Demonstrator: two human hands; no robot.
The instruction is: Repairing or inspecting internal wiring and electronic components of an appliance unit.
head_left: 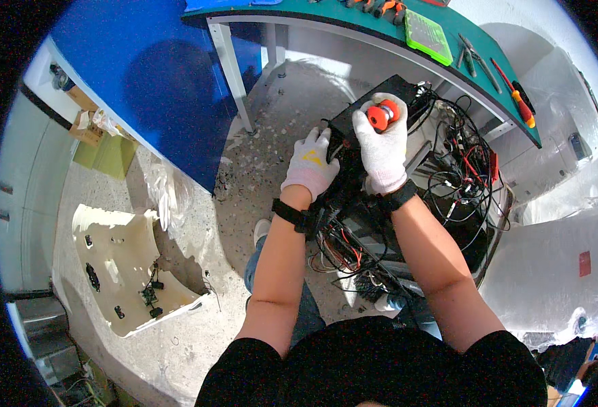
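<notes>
My right hand [382,150], in a white knit glove, is closed around a red-handled tool [382,115]. The tool's round red end and a shiny metal collar show above the fingers; its working end is hidden. Below that hand lies a dark, long black box [394,88] with cables at its far end. My left hand [310,165], gloved too, grips the near left corner of this box between thumb and fingers. Under my wrists sits a dark open machine frame [390,247], with bundles of black, red and white wires [350,254] spilling from it.
A green-topped workbench [340,17] carries a lime-rimmed clear case [426,37], pliers [475,57] and a red-yellow screwdriver [516,95]. Tangled cables [462,152] lie at right, beside plastic-wrapped goods [550,264]. A cream casing [116,271] rests on the floor at left, near a blue panel [143,81].
</notes>
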